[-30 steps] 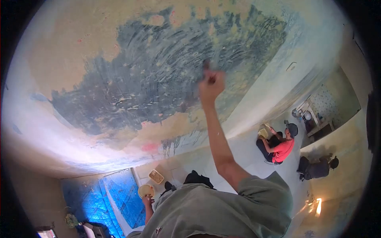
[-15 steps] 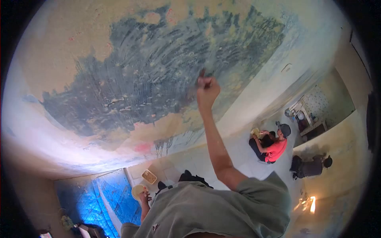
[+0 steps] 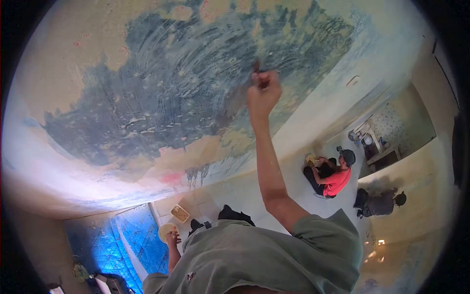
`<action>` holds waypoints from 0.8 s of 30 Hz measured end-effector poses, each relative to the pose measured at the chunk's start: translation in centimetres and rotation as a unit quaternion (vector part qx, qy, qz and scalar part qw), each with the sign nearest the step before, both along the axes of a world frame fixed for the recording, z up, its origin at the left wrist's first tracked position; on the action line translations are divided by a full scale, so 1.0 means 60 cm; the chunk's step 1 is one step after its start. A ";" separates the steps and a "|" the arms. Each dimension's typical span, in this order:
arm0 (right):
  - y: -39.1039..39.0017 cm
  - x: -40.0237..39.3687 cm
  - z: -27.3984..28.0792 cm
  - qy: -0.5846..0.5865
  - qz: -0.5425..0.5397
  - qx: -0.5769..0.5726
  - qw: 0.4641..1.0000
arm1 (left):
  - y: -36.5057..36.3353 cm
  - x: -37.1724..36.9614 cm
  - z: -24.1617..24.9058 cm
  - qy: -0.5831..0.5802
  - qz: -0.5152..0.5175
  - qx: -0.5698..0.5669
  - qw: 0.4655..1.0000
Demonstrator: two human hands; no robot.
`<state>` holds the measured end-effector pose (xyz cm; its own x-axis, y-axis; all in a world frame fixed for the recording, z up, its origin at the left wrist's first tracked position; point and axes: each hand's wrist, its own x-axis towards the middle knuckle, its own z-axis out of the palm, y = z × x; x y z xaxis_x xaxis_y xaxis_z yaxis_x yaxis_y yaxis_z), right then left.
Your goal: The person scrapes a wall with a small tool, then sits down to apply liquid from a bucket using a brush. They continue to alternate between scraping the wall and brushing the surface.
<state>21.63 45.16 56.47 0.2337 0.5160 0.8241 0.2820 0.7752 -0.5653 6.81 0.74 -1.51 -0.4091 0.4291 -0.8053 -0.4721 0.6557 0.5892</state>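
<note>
My right hand (image 3: pixel 265 93) is raised to the wall (image 3: pixel 191 88), its fingers closed round a small dark, blurred tool (image 3: pixel 256 66) whose kind I cannot make out. The tool is at the wall's dark grey-blue, streaked patch, which has ragged edges and paler plaster around it. Low at my left side, my left hand (image 3: pixel 173 238) has its fingers curled at the edge of a pale round tub (image 3: pixel 165 232). The tub's inside is hard to make out.
A rectangular tray (image 3: pixel 180 213) with brownish contents stands on the tiled floor. Blue sheeting (image 3: pixel 120 245) lies at lower left. A person in a red shirt (image 3: pixel 339 182) sits on the floor at right, and another person in dark clothes (image 3: pixel 381 202) is by the far wall.
My right hand has moved up and slightly right across the dark patch with the small tool. My left hand stays by the tub. The view has shifted slightly.
</note>
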 end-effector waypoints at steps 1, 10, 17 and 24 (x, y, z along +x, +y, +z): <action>0.001 0.003 -0.018 0.001 -0.001 0.000 1.000 | 0.005 0.000 0.000 0.001 -0.001 0.000 1.000; 0.008 -0.008 -0.053 -0.010 0.008 0.005 1.000 | 0.034 0.023 0.037 -0.011 0.020 -0.011 1.000; 0.007 -0.011 -0.006 0.034 -0.005 0.003 0.999 | 0.001 0.029 -0.008 0.015 0.010 0.038 0.999; 0.022 -0.020 0.041 0.035 0.000 0.042 0.999 | -0.021 0.034 0.026 -0.002 0.021 -0.005 1.000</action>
<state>20.45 46.48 58.92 0.2927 0.4455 0.8461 0.2448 0.8205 -0.5167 8.86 -0.53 0.06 -0.4227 0.4043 -0.8111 -0.5014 0.6412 0.5809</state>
